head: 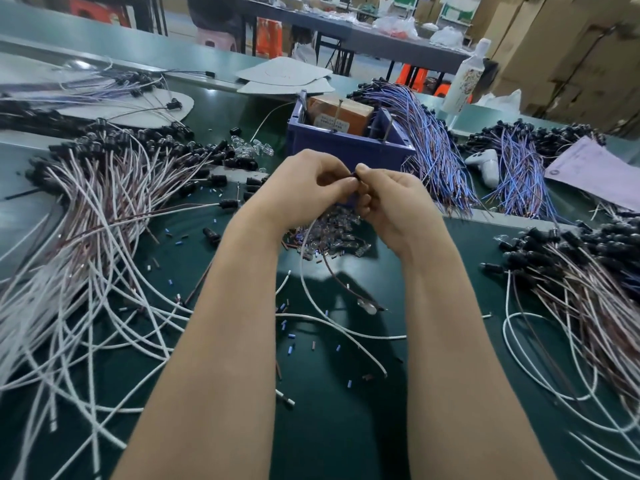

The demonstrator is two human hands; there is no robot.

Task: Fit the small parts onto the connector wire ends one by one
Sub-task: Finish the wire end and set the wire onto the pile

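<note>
Your left hand and right hand meet fingertip to fingertip, both pinching a small black part. Connector wire hangs below them, between your wrists. Pile of clear parts sits directly under the hands; blue bin just beyond.

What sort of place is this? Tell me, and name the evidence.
Probably a factory assembly bench for wire harnesses: heaps of black-capped wires lie on the green table, blue wire bundles lie beside a blue parts bin, and cardboard boxes stand stacked behind.
</note>
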